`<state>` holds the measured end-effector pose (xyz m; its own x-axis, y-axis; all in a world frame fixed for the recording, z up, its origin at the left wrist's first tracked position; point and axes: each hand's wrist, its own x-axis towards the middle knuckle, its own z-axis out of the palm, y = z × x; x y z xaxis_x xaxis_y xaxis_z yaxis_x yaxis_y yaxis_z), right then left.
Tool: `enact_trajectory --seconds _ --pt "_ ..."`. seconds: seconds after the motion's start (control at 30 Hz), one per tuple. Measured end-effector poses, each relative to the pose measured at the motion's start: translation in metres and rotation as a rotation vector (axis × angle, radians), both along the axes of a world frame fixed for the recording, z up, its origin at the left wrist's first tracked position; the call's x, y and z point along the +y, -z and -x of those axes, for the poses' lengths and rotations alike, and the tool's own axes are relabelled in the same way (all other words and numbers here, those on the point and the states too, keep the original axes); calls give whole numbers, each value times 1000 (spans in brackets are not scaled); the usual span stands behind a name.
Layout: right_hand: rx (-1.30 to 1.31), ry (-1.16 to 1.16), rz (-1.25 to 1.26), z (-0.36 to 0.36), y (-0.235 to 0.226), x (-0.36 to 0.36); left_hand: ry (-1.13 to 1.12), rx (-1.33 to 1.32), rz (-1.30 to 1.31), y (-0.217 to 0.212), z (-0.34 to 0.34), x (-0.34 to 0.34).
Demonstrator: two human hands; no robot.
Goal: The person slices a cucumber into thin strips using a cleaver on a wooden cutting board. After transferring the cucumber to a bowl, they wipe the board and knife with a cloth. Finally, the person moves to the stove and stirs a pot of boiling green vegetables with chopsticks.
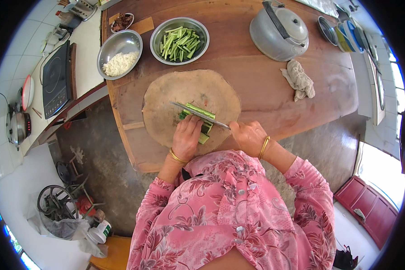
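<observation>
On a round wooden chopping board lie pieces of cucumber, green-skinned and pale inside. My right hand is closed around the handle of a kitchen knife. Its blade runs toward the upper left across the cucumber, seen nearly edge-on. Beside the blade, my left hand rests with fingers bent and pressed down on cucumber at the near side. Its fingertips are partly hidden, and more cut pieces show between the two hands.
Beyond the board stand a metal bowl of cucumber sticks and a metal bowl with white crumbly food. A small dish of dark food sits behind. A large kettle and a crumpled cloth occupy the right. An induction cooker is left.
</observation>
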<state>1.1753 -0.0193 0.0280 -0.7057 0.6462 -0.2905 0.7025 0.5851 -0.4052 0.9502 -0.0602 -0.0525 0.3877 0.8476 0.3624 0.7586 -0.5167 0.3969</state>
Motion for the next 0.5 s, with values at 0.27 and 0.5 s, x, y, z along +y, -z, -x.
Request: enact_trajectory --seconds 0.27,0.5 --pt "-190 -64 91 27 -35 3 -6 -37 -5 8 4 -4" --pt "18 0 34 10 -1 -1 -14 -43 -23 8 4 -3"
